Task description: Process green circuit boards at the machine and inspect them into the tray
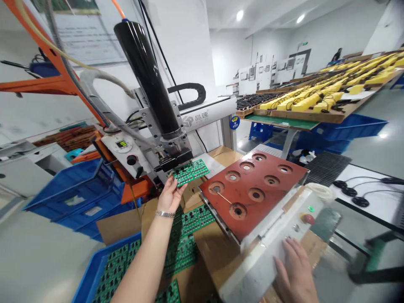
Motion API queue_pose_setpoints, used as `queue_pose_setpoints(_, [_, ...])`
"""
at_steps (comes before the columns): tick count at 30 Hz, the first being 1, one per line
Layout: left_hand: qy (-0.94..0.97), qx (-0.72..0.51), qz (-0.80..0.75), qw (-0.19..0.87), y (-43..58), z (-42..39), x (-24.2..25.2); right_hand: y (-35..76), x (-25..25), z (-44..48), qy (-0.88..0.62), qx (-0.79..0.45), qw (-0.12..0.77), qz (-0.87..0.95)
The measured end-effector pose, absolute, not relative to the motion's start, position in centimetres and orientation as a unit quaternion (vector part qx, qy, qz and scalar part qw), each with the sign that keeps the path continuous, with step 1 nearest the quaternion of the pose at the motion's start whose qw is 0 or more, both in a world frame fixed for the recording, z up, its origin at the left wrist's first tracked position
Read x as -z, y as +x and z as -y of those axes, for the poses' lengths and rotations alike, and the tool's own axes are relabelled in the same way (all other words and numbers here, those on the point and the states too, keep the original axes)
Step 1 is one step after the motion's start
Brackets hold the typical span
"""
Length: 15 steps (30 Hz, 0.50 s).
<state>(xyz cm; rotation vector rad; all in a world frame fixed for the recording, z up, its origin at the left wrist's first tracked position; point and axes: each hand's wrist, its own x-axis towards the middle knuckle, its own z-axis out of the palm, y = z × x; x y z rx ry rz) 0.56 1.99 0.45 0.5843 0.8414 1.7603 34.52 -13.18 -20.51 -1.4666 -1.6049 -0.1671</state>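
Note:
My left hand point(171, 194), with a metal watch band at the wrist, pinches the near edge of a green circuit board panel point(192, 171). The panel is held up just under the black tool head point(176, 160) of a dispensing-type machine, whose large black cylinder point(147, 75) tilts above it. My right hand point(296, 269) lies on the white control box point(268, 252) with its fingers stretched out, holding nothing; the fingertips touch near a switch. A red button point(307, 218) and a lit green button point(311, 208) sit farther along that box.
A red-brown plate point(249, 185) with several round recesses lies between my hands, a thin stick point(224, 197) on it. More circuit boards point(186, 248) lie below my left arm and in a blue bin point(86, 277). Blue crates point(75, 198) stand left. Round black parts with cables point(349, 192) lie right.

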Motion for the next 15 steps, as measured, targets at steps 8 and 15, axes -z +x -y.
queue_pose_setpoints(8, [0.242, -0.735, -0.357, 0.524, 0.19, -1.55, -0.27, 34.59, 20.67, 13.22, -0.601, 0.060, 0.458, 0.652])
queue_pose_setpoints(15, [0.244, -0.735, -0.358, 0.522, -0.10, -1.76, -0.40, 34.52, 20.53, 13.17, -0.597, 0.068, 0.464, 0.651])
